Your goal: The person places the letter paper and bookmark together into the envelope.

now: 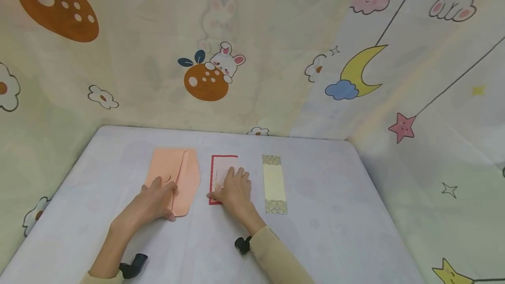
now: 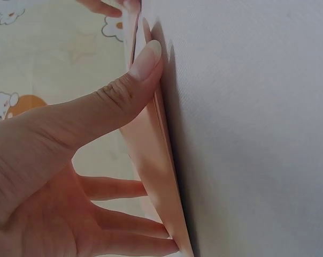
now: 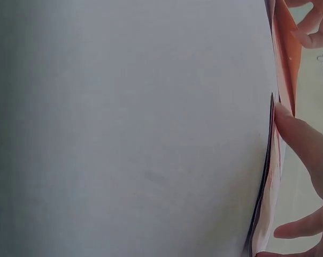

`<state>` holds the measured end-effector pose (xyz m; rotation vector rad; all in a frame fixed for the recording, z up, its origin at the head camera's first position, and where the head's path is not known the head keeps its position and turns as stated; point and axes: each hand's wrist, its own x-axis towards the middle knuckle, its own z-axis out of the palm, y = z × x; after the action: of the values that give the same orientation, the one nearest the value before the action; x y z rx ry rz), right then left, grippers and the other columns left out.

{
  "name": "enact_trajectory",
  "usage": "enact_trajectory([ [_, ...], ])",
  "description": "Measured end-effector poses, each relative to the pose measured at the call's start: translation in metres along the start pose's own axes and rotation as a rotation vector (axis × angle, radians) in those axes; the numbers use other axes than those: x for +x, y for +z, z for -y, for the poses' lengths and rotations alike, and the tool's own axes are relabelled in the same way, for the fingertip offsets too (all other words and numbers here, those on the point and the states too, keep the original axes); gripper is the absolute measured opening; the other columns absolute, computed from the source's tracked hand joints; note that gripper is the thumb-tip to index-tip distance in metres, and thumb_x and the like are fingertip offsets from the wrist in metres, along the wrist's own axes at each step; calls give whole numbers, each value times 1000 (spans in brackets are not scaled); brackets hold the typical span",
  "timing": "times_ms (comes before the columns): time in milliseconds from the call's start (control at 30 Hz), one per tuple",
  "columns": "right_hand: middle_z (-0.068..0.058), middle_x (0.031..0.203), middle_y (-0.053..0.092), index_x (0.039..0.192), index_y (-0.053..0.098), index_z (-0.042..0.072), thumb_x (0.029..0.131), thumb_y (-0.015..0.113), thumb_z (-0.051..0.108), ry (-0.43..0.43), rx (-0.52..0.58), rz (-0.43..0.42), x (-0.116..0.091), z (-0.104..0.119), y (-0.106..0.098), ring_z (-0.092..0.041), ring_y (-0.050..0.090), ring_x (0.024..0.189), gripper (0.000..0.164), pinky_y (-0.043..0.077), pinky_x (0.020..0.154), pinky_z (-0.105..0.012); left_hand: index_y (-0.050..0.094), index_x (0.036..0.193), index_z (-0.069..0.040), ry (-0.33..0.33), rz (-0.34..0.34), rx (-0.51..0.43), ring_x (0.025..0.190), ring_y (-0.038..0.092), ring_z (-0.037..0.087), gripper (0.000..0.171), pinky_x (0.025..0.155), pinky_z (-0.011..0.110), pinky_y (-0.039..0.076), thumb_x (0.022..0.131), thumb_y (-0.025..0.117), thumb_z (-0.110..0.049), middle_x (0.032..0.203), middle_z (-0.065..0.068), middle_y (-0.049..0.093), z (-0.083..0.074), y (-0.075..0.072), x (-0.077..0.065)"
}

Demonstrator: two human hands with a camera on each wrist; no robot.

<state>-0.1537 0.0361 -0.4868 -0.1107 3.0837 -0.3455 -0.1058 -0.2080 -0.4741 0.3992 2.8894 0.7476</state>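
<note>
A peach envelope point(image 1: 189, 187) with a folded flap lies on the left part of the table. My left hand point(image 1: 154, 198) rests on its lower half, fingers spread over the paper; in the left wrist view the thumb point(image 2: 145, 61) touches the edge. To the right lies a pale card point(image 1: 221, 163) with a red scalloped border. My right hand point(image 1: 236, 189) presses on it, thumb at its lower left edge and straight fingers over its right side. In the right wrist view, the thumb point(image 3: 300, 136) touches the card's edge. The hand hides much of the card.
A cream paper strip point(image 1: 273, 181) with patterned ends lies right of the right hand. All the papers lie on a white-covered table point(image 1: 335, 231). Behind and beside it hangs a cloth point(image 1: 150, 56) printed with cartoon figures. Each wrist wears a black device point(image 1: 134, 266).
</note>
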Motion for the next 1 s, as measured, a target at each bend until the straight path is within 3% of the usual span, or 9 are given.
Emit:
enact_trajectory([
  [233,-20,116,52,140,48,-5,62,93,61,19,37,30,3,-3,-6,-34,54,101,111,54,77,-42,61,109,-15,-13,0,-3,88,50,43,64,61,44,47,58,98,-27,125,27,51,-2,-1,1],
  [333,-20,114,50,140,45,-7,62,95,56,35,88,36,4,-4,-9,-31,53,92,112,52,75,-42,61,109,-16,-15,1,0,89,49,43,64,61,44,46,58,98,-26,126,26,51,-3,0,2],
  [533,-23,117,52,147,38,-12,75,91,43,54,201,37,5,-8,-11,-28,57,83,104,52,75,-44,60,108,-16,-26,2,-5,85,46,40,63,60,40,43,58,98,-25,123,25,51,-2,0,2],
  [767,-27,126,58,145,40,-13,85,84,30,80,267,6,7,-17,-9,-33,67,96,85,55,87,-51,60,106,-15,-19,3,-6,87,46,38,62,60,39,43,58,99,-24,124,26,51,-2,1,2],
  [1000,-25,132,63,139,53,-10,91,77,15,74,387,-45,9,-31,-6,-37,65,121,59,54,97,-51,61,105,-15,-41,17,-3,86,46,38,62,61,40,43,57,99,-23,120,24,52,-3,1,3],
])
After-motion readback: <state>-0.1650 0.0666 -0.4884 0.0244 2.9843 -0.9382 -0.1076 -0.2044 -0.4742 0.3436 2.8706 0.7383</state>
